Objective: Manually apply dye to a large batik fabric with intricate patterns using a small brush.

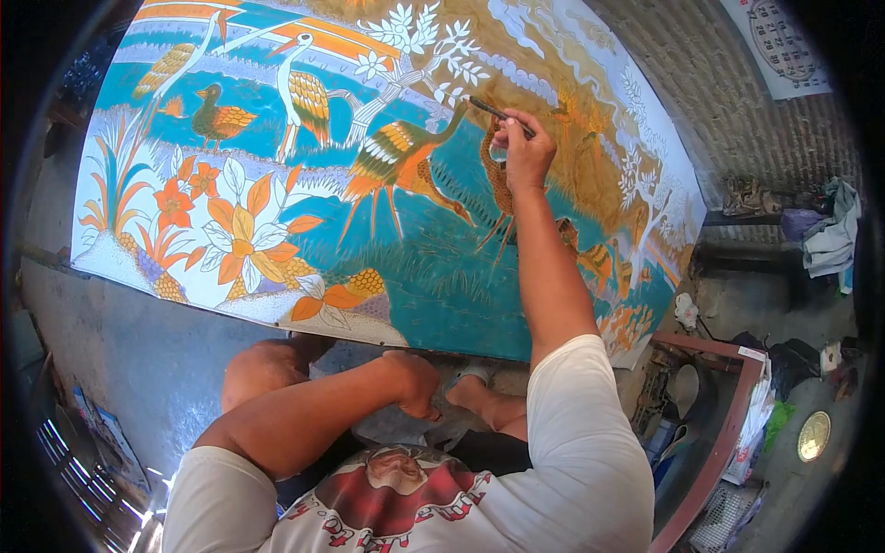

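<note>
Before me leans a large painted panel (452, 313) with teal water, cranes, ducks, orange flowers and white leafy trees. My right hand (529, 157) is closed round a thin dark paintbrush (489, 109), stretched out over the upper middle of the picture. The brush's dark tip lies at a brown crane's neck, just below the white tree leaves; whether it touches the surface I cannot tell. My left forearm rests across my raised left knee (267, 369). At its end my left hand (412, 382) hangs below the panel's lower edge, fingers curled in, nothing showing in them.
On the right stands a reddish wooden frame (705, 346) with tools and ladle-like utensils inside. Cloths (832, 235) hang farther back, under a calendar (779, 46) on the corrugated wall. A round gold-coloured lid-like disc (814, 436) lies on the right.
</note>
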The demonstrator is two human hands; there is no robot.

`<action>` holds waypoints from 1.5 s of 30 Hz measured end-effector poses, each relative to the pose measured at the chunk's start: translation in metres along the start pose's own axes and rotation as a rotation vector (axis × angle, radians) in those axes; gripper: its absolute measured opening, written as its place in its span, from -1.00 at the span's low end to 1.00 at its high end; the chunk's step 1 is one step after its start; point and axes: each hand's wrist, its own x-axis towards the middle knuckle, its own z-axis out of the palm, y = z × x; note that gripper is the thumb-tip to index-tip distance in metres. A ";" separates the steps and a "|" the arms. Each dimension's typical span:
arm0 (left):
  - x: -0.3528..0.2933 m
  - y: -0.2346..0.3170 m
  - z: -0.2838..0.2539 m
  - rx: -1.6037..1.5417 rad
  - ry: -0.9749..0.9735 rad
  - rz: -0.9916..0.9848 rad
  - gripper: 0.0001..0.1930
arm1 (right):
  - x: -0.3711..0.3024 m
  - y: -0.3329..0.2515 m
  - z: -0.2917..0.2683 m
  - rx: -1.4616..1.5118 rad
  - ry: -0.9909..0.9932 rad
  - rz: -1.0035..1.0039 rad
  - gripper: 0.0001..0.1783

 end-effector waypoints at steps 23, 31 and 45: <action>0.006 -0.001 0.003 0.032 -0.008 0.000 -0.32 | 0.003 0.006 -0.005 0.148 0.105 -0.009 -0.81; 0.004 0.000 0.003 0.037 0.016 0.012 -0.31 | -0.006 0.018 -0.002 0.141 0.114 0.067 -0.77; 0.007 -0.001 0.005 0.048 0.000 0.018 -0.30 | -0.010 0.022 0.003 0.141 0.149 0.109 -0.77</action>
